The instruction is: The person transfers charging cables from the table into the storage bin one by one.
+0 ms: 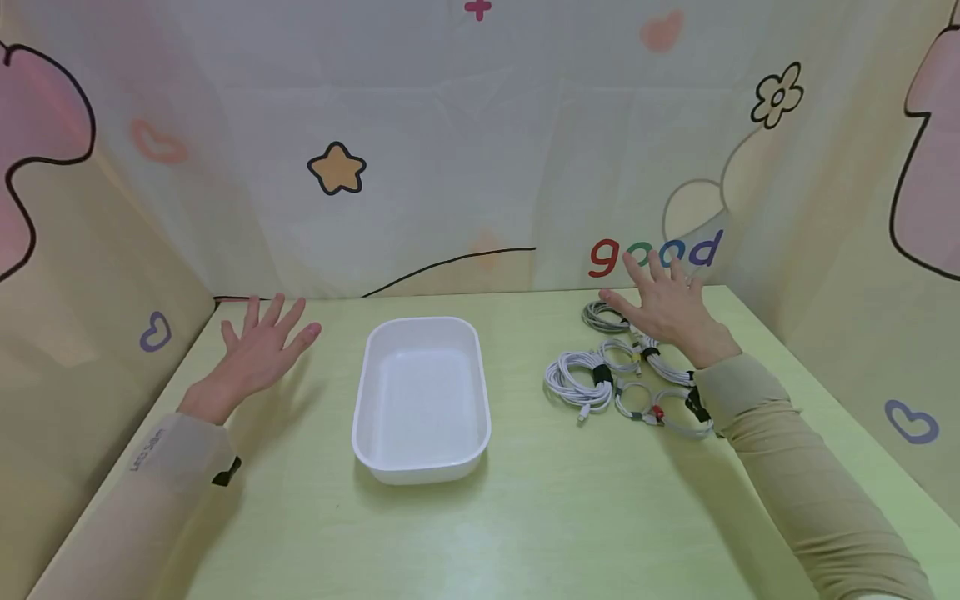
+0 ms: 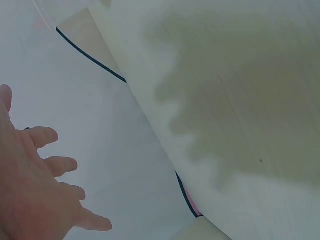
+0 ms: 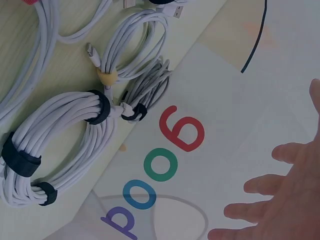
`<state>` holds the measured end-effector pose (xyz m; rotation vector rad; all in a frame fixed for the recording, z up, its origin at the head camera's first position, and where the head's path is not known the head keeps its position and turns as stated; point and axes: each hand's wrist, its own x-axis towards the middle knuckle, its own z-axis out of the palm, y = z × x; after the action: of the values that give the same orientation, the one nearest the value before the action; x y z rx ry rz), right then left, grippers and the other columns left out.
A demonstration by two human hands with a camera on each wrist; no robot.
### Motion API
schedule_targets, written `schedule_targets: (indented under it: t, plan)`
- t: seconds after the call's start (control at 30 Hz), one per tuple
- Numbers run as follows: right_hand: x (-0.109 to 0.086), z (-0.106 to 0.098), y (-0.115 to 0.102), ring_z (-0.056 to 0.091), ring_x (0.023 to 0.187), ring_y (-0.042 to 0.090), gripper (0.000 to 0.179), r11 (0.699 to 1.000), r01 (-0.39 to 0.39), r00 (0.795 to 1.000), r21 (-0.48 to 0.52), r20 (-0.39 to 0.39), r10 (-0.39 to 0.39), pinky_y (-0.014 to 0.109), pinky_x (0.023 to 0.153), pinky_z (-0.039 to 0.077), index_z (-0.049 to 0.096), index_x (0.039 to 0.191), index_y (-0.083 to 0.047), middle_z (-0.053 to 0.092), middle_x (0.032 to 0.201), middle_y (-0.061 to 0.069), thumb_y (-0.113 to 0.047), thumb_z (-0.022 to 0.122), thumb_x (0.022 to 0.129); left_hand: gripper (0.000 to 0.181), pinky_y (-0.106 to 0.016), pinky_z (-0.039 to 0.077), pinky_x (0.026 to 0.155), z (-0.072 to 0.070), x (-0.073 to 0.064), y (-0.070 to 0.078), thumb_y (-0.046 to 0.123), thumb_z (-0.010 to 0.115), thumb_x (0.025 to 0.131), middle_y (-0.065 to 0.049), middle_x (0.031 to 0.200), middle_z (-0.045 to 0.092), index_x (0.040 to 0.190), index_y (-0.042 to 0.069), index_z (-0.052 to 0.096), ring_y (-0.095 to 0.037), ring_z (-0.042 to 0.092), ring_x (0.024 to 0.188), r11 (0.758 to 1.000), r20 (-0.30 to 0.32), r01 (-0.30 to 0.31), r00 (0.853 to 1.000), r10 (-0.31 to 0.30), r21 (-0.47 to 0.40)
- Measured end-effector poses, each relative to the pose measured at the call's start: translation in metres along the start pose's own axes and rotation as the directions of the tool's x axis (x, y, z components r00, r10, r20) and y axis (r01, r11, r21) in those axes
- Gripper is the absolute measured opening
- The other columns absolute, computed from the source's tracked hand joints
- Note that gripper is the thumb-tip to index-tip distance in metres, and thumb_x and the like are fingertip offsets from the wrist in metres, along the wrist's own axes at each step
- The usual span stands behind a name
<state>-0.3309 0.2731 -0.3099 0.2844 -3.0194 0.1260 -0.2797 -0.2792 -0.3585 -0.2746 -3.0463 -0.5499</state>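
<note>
- Near nine o'clock in the head view: left hand (image 1: 258,354), wide open, fingers spread, holding nothing, up over the table (image 1: 420,542).
- At three o'clock: right hand (image 1: 667,308), wide open too, holding nothing, up over the cords and, in the right wrist view, apart from them.
- Near seven o'clock: white tub (image 1: 420,392) with round corners, on the table between both hands.
- At four o'clock: bunch of looped cords on the table, below and beside the right hand.
- Toward nine o'clock in the bunch: big white loop (image 1: 564,382) with a black band, closest to the tub.
- Toward eleven in the bunch: gray loop (image 1: 597,321), near the back wall (image 1: 435,125).
- Toward four in the bunch: white loop (image 1: 692,432) with a red tie.
- On the wall: orange star (image 1: 337,169) at ten o'clock, flower (image 1: 777,97) at two.
</note>
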Motion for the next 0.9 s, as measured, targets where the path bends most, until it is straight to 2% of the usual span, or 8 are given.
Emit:
schedule_targets:
  t: [0.13, 0.23, 0.33, 0.43, 0.53, 0.67, 0.8, 0.9]
  plan:
    - [0.0, -0.001, -0.001, 0.001, 0.14, 0.059, 0.091, 1.0, 0.0, 1.0, -0.01, -0.008, 0.0, 0.081, 0.102, 0.007, 0.005, 0.155, -0.016, 0.005, 0.157, 0.031, -0.075, 0.029, 0.09, 0.079, -0.08, -0.012, 0.1, -0.001, 0.001, 0.0, 0.065, 0.022, 0.098, -0.028, 0.159, -0.005, 0.155, 0.012, 0.008, -0.051, -0.022, 0.142, 1.0, -0.001, -0.009, 1.0, 0.009, -0.011]
    - [0.0, -0.001, -0.002, 0.004, 0.14, 0.06, 0.091, 1.0, 0.005, 1.0, -0.018, -0.009, -0.005, 0.08, 0.103, 0.009, 0.006, 0.155, -0.015, 0.006, 0.157, 0.031, -0.074, 0.029, 0.091, 0.079, -0.076, -0.005, 0.106, -0.002, 0.001, 0.001, 0.061, 0.025, 0.099, -0.029, 0.158, -0.002, 0.154, 0.007, 0.007, -0.052, -0.014, 0.143, 0.998, 0.001, -0.026, 1.0, 0.026, -0.053]
    - [0.0, -0.001, -0.002, 0.009, 0.14, 0.06, 0.09, 1.0, 0.011, 1.0, -0.023, -0.012, -0.011, 0.079, 0.104, 0.012, 0.007, 0.155, -0.015, 0.008, 0.157, 0.032, -0.074, 0.029, 0.091, 0.08, -0.068, 0.009, 0.113, -0.003, 0.002, 0.005, 0.057, 0.028, 0.101, -0.03, 0.157, 0.009, 0.153, 0.002, 0.004, -0.051, 0.006, 0.145, 0.987, 0.023, -0.035, 0.999, 0.039, -0.158]
    - [0.0, -0.001, -0.003, 0.013, 0.139, 0.059, 0.088, 0.999, 0.022, 1.0, -0.025, -0.018, -0.023, 0.076, 0.106, 0.014, 0.009, 0.155, -0.014, 0.01, 0.156, 0.032, -0.073, 0.028, 0.092, 0.085, -0.063, 0.026, 0.111, -0.004, 0.001, 0.012, 0.058, 0.032, 0.099, -0.029, 0.154, 0.025, 0.153, 0.001, 0.0, -0.048, 0.027, 0.14, 0.959, 0.118, 0.008, 0.993, 0.027, -0.284]
    - [0.0, -0.001, -0.004, 0.015, 0.14, 0.057, 0.086, 0.999, 0.039, 0.999, -0.025, -0.024, -0.04, 0.073, 0.108, 0.016, 0.01, 0.155, -0.013, 0.012, 0.156, 0.032, -0.071, 0.027, 0.094, 0.087, -0.057, 0.037, 0.108, -0.003, -0.002, 0.02, 0.056, 0.041, 0.098, -0.03, 0.147, 0.034, 0.152, -0.002, 0.002, -0.044, 0.042, 0.132, 0.897, 0.267, 0.087, 0.963, 0.035, -0.433]
    - [0.001, -0.001, -0.008, 0.018, 0.141, 0.053, 0.084, 0.998, 0.06, 0.998, -0.032, -0.032, -0.061, 0.07, 0.11, 0.017, 0.011, 0.155, -0.012, 0.014, 0.156, 0.032, -0.069, 0.026, 0.095, 0.074, -0.043, 0.049, 0.1, 0.004, -0.006, 0.031, 0.042, 0.053, 0.098, -0.03, 0.137, 0.043, 0.144, -0.007, 0.023, -0.036, 0.058, 0.118, 0.762, 0.422, 0.235, 0.905, 0.055, -0.604]
    - [0.002, 0.0, -0.012, 0.024, 0.139, 0.052, 0.081, 0.997, 0.066, 0.997, -0.032, -0.032, -0.067, 0.071, 0.109, 0.019, 0.018, 0.153, -0.009, 0.021, 0.154, 0.031, -0.066, 0.024, 0.097, 0.061, -0.04, 0.056, 0.088, 0.015, -0.007, 0.042, 0.034, 0.06, 0.095, -0.023, 0.119, 0.056, 0.133, -0.007, 0.034, -0.027, 0.068, 0.099, 0.656, 0.487, 0.338, 0.872, 0.052, -0.675]
    - [0.003, 0.001, -0.017, 0.032, 0.134, 0.053, 0.077, 0.997, 0.074, 0.997, -0.035, -0.028, -0.075, 0.07, 0.107, 0.025, 0.03, 0.148, -0.003, 0.034, 0.149, 0.03, -0.061, 0.022, 0.1, 0.057, -0.042, 0.057, 0.087, 0.024, -0.007, 0.049, 0.029, 0.062, 0.094, -0.017, 0.111, 0.062, 0.13, -0.006, 0.034, -0.023, 0.07, 0.093, 0.613, 0.5, 0.354, 0.863, 0.078, -0.706]
